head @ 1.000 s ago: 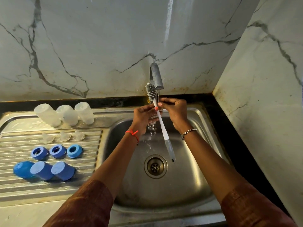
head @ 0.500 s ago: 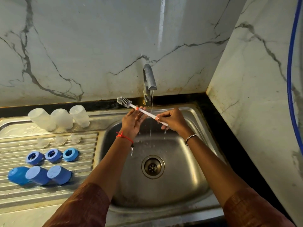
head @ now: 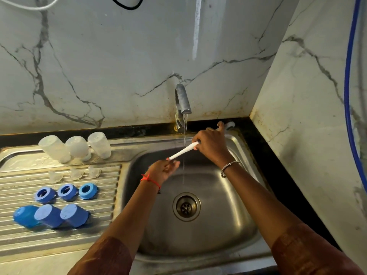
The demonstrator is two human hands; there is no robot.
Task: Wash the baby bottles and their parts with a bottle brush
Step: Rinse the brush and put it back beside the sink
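Left hand (head: 163, 171), right hand (head: 211, 145) — brush (head: 183, 150) (gripped)

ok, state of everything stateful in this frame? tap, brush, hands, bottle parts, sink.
tap: on, thin stream.
bottle brush: held across the stream by both hands, bristle end past the right hand.
left hand: pinches the handle's end.
right hand: grips the handle.
bottles: three, uncapped, on the drainboard.
nipples: three, loose.
collar rings: three, off, lying flat.
caps: three, off, closed end up.
sink: unplugged, no standing water.
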